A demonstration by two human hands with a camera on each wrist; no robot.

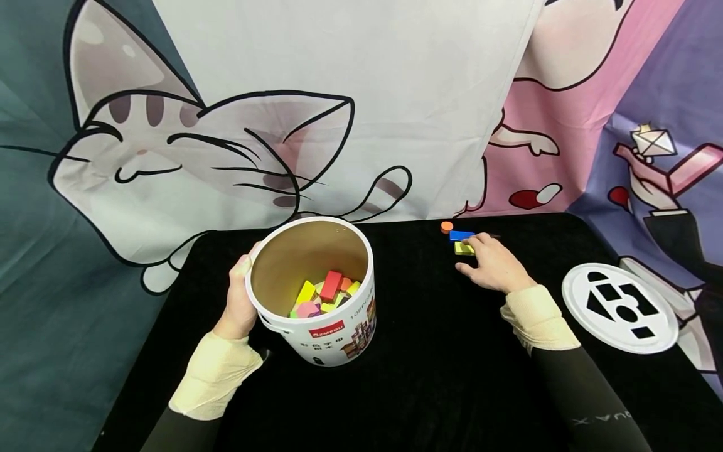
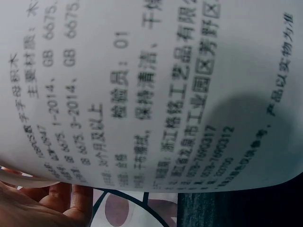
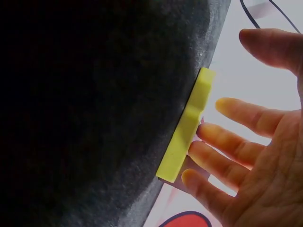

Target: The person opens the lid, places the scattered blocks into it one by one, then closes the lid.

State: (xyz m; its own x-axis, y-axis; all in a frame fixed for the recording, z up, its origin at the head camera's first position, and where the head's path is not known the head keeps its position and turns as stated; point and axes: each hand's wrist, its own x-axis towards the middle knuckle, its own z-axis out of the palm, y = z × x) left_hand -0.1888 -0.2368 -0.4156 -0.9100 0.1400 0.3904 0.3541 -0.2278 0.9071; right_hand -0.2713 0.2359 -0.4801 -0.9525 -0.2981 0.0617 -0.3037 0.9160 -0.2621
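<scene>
My left hand (image 1: 236, 309) grips the side of a white bucket (image 1: 339, 342), tilted so its mouth faces me. Inside lie colourful toy blocks, among them a red block (image 1: 331, 285) and a pink block (image 1: 307, 309). In the left wrist view, printed text covers the bucket wall (image 2: 156, 94), and only some fingers show below it. My right hand (image 1: 496, 263) reaches over the table with thumb and fingers spread. Its fingertips are at a long yellow block (image 3: 184, 127); whether they touch it I cannot tell. A blue block (image 1: 460, 236) and an orange round block (image 1: 447, 226) lie just beyond.
To the right lies a white round lid (image 1: 655, 319) with shaped holes. Black cloth (image 1: 418, 376) covers the table. A printed curtain (image 1: 429, 94) with cartoon animals hangs along the table's back edge. Part of a dark piece (image 1: 495, 236) shows behind the right hand.
</scene>
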